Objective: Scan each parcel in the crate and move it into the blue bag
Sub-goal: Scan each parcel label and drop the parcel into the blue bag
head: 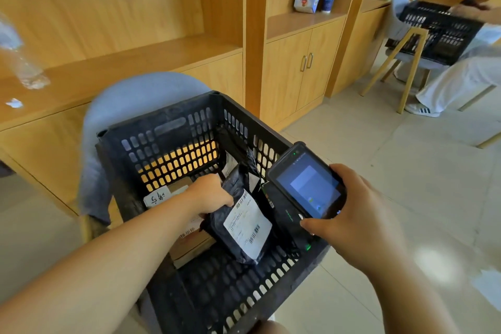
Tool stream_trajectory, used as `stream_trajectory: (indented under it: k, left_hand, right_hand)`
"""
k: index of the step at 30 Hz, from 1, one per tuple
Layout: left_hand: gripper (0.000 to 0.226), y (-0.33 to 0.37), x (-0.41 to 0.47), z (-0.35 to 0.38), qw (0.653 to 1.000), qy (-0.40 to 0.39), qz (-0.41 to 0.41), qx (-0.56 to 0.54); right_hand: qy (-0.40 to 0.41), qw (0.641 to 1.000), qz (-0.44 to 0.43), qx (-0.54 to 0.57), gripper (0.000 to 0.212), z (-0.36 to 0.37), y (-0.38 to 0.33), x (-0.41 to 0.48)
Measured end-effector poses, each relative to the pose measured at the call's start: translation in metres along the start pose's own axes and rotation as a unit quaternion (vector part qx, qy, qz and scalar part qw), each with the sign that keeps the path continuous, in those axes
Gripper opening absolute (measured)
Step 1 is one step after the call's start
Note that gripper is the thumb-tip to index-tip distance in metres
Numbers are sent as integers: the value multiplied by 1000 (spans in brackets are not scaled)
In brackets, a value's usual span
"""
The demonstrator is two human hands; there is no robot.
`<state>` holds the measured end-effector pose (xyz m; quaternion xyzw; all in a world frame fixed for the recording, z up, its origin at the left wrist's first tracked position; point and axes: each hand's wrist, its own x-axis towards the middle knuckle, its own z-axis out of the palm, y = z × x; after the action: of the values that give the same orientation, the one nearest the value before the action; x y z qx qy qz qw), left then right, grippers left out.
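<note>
Inside the black latticed plastic crate point(141, 126), a dark parcel point(245, 228) is gripped at its far top edge by the left hand point(208, 192), fingers curled over the crinkled, glossy film; 1 flat white rectangular label with barcodes is stuck on its upturned face. Over the crate's right rim, a black slab-shaped scanner point(306, 184) with a lit screen is held by the right hand point(355, 214), thumb pressed on its near edge. Brown cardboard boxes point(189, 241) are seen left of the parcel
</note>
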<state>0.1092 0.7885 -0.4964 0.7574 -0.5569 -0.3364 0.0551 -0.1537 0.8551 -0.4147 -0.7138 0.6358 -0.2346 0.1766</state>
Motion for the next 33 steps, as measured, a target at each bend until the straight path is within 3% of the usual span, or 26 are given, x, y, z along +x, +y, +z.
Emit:
stream_trajectory:
  k: [5,10,15,23,28,33]
  left_hand:
    - [24,-24,-42,-30,987,124,4,-106]
    - [31,-50,-82,-45,937,256,52,-231]
    - [28,-68,-118,-49,901,330,71,-272]
    - [26,-74,-154,-53,855,375,103,-342]
    - [25,-73,-164,-54,844,386,109,-356]
    - [24,-73,-172,-53,839,395,100,-362]
  right_hand:
    - [-3,1000,1,-6,92,-5,-10,-20]
    - [-19,999,-5,-44,94,-9,-24,-38]
    - [-35,994,-16,-101,94,-13,-41,-52]
    - [-72,988,-15,-135,95,-20,-58,-62]
    - [-66,988,-23,-141,86,-22,-63,-68]
    - [-46,989,-29,-134,91,-22,-63,-70]
